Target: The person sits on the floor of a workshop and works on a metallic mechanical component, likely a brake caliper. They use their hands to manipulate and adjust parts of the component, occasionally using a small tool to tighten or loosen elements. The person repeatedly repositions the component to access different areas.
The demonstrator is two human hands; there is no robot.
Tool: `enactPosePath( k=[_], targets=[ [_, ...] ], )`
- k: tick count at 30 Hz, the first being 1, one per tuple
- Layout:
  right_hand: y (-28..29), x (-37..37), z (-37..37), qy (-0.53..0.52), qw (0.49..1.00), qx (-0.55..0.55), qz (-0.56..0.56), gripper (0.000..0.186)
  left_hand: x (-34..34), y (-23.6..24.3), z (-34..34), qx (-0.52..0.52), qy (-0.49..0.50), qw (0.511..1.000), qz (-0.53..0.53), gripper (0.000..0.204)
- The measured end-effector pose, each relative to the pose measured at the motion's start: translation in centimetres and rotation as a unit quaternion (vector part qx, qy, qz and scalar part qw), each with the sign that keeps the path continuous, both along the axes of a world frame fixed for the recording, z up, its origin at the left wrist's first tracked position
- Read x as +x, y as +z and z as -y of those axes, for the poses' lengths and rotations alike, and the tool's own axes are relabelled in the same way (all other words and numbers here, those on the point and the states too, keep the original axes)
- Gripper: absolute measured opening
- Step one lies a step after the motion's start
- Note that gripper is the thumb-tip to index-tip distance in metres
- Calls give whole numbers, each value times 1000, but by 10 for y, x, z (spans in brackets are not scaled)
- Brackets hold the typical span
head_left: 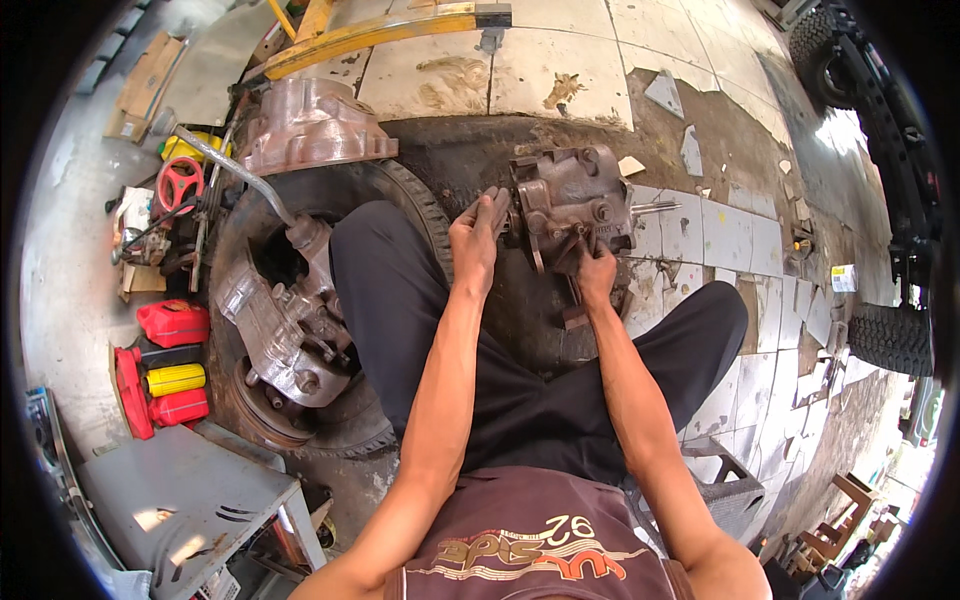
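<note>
A brown-grey gearbox (575,200) rests on the dark floor beyond my knees, with a thin metal shaft (657,208) sticking out to its right. My left hand (477,240) is beside the gearbox's left end. Its fingers are stretched out and point away from me, and nothing shows in them. On the near side of the gearbox, my right hand (597,272) has its fingers closed on the casing near a small projecting part. The fingertips are partly hidden, so exactly which part they pinch is unclear.
Left of my knee, a big tyre (425,200) bears a metal casing with a lever (285,320). A bell-shaped housing (315,125) sits at its far edge. Farther left are red and yellow containers (175,322) and a grey stool (190,500). Broken tiles (735,240) lie right.
</note>
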State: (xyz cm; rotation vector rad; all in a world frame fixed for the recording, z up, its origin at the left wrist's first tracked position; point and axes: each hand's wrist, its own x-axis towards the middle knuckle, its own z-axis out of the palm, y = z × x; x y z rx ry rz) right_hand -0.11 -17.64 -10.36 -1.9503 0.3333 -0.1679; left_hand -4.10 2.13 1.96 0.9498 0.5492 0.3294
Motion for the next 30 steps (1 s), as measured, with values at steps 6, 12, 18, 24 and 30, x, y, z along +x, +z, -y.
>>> enactPosePath(
  k=[6,12,18,24,30],
  targets=[
    [-2,4,7,-34,994,107,2,33,-3,-2,-4,169,-52,976,-124,40],
    [-9,5,17,-54,990,108,-68,34,-4,4,-9,166,-6,963,-214,34],
    [5,-2,1,-2,997,55,-60,35,-1,-6,-7,45,47,997,-43,43],
    [18,-13,-12,91,991,-44,-88,29,2,0,-4,26,-85,996,-27,64],
    [7,-11,-11,35,999,-1,-27,31,-1,-11,-7,38,-177,983,-18,63]
  ],
)
